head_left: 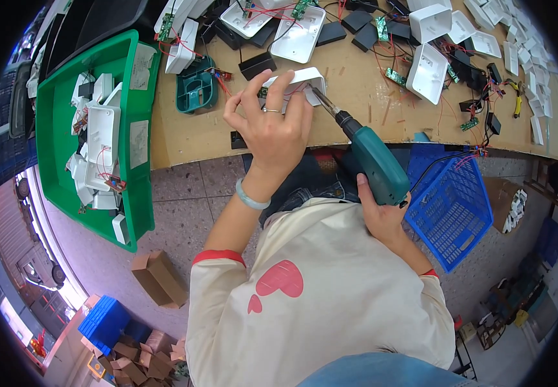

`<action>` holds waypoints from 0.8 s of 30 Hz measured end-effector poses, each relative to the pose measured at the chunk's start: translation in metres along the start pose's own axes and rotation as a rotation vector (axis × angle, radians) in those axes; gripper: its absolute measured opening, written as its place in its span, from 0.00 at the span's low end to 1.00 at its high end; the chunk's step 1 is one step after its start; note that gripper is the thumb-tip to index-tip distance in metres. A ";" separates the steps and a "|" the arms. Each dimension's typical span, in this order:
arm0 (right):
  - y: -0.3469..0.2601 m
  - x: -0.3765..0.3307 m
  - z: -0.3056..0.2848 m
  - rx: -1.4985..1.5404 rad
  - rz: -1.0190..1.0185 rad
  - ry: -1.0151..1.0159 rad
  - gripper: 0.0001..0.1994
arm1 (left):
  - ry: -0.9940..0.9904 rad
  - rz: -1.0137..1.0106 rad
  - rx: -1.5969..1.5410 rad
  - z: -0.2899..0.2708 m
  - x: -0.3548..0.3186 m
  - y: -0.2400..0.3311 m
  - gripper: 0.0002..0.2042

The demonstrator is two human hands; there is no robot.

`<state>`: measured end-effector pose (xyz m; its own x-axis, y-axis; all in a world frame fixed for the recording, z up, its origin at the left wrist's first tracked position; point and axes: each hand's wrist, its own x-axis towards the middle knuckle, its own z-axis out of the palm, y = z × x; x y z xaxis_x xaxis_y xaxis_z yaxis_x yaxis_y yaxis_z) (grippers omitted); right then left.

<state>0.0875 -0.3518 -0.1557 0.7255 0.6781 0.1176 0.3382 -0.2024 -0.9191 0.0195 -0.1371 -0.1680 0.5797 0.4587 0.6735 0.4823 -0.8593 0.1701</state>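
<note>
My left hand [271, 119], with a ring and a pale bangle, has its fingers bent over a white plastic housing [316, 79] near the table's front edge. It grips the housing, though the fingertips are partly hidden. Red wires and a bit of green circuit board show inside the housing. Wrapped round the rear of a teal electric screwdriver [377, 161] is my right hand [385, 219]. The tool's long metal bit slants up and left, its tip at the housing's opening beside my left fingers.
On the cardboard-topped table [356, 119] lie white housings [428, 74], black boxes [330, 33] and wired circuit boards. A teal divided tray [196, 90] is left of my hand. A green bin [140, 206] of housings stands left; a blue basket [453, 213] sits right, below the table edge.
</note>
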 end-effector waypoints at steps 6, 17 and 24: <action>0.003 -0.005 -0.001 0.021 0.063 0.007 0.09 | 0.005 -0.002 -0.003 0.000 0.000 0.000 0.04; -0.005 0.001 -0.003 -0.013 -0.015 -0.007 0.10 | -0.030 -0.010 0.033 0.001 -0.003 -0.002 0.03; -0.001 -0.009 -0.007 0.046 0.133 -0.011 0.10 | 0.001 0.006 0.000 0.001 -0.001 0.000 0.04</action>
<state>0.0848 -0.3623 -0.1532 0.7554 0.6551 -0.0106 0.2114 -0.2589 -0.9425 0.0197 -0.1371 -0.1692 0.5818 0.4533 0.6753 0.4788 -0.8621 0.1662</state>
